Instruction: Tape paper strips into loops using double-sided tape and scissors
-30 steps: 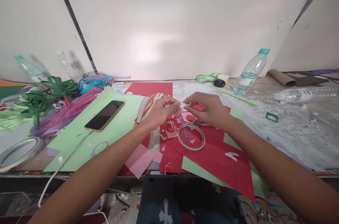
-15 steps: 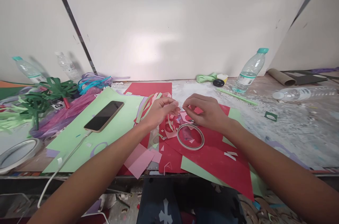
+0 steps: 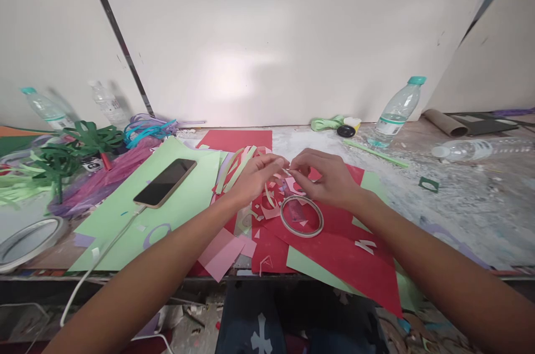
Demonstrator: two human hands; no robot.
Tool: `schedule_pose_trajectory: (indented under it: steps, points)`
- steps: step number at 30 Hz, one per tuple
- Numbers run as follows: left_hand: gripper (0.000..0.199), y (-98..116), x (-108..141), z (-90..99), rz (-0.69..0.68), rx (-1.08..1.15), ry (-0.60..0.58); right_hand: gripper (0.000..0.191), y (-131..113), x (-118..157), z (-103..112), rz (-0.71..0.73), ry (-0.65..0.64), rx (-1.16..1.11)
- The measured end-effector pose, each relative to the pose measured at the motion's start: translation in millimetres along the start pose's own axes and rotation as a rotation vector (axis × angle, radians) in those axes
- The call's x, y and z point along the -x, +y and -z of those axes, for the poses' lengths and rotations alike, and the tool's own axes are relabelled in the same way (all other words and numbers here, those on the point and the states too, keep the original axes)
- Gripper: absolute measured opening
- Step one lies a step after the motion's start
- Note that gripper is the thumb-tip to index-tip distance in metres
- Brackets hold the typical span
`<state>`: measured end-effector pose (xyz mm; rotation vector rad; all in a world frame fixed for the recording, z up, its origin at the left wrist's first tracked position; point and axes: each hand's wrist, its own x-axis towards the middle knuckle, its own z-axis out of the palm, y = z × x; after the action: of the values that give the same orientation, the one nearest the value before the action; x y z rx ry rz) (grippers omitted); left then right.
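head view, hands: left hand [image 3: 253, 177] and right hand [image 3: 326, 177] are up close together over the red paper [image 3: 334, 242], fingertips nearly meeting around the middle.
left hand: fingers curled in, thumb and forefinger pinched on something tiny, looks like a pale scrap [image 3: 285, 171], but it's too small to say for sure.
right hand: same deal, fingers bent and pinched toward that same scrap, tips just beside the left hand's.
scrap spot: between the two sets of fingertips, held just above the pile of pink cut-outs [image 3: 271, 206].
tape roll [image 3: 301, 216]: lying flat on the red paper, right below the right hand, not touched.
phone [image 3: 165, 182]: face up on the light green sheet [image 3: 167, 214], off to the left, white cable [image 3: 96, 265] running off the desk edge.
pink paper [image 3: 220, 253]: at the near edge of the desk, under the left forearm.
bottle [image 3: 396, 112]: upright at the back right with a teal cap; another one lies on its side further right.
green strips [image 3: 62, 159]: heaped at far left next to purple stuff.
second tape roll [image 3: 29, 241]: bigger one, at the left edge.
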<state>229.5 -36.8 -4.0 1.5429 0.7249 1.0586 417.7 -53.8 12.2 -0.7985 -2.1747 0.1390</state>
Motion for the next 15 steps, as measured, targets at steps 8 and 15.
schedule_pose_trajectory:
  steps: [8,15]
  points:
    - [0.037,-2.3,5.0,-3.1,-0.143,-0.168,-0.073,0.029,8.7,-7.9,-5.5,-0.466,0.173,-0.499]
    - [0.046,1.6,12.4,-7.5,-0.196,-0.664,-0.329,0.035,11.7,-8.9,-13.9,-0.741,-0.077,-0.908]
